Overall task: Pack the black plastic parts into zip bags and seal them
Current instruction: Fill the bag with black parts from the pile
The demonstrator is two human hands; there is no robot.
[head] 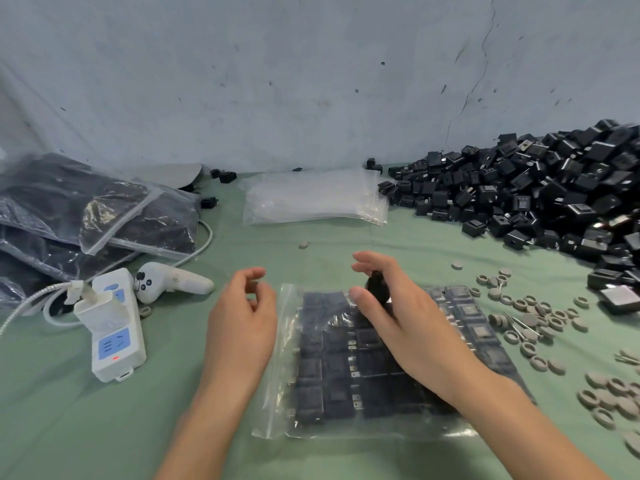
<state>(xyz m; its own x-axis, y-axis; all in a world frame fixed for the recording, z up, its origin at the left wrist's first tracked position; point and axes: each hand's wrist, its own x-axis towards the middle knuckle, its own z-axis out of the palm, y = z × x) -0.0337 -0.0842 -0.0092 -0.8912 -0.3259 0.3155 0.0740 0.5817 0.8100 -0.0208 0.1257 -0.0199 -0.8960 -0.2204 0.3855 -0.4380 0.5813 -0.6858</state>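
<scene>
Right hand [408, 323] pinches a black part [377, 289] over the flat, nearly full zip bag [277, 393] on the counter [104, 427], likely to slot it in. Left hand [242, 323] hovers beside, fingers loosely curled, empty.

A green-covered table [86, 427] fills the lower frame. At upper left lie filled zip bags [104, 209], with a white power strip [117, 344] and a white controller [173, 280] below them. A stack of empty zip bags [315, 199] lies at top centre, a heap of black plastic parts [536, 188] at upper right, a part-filled zip bag [329, 368] at lower centre, and grey rings [540, 320] are scattered at right.
</scene>
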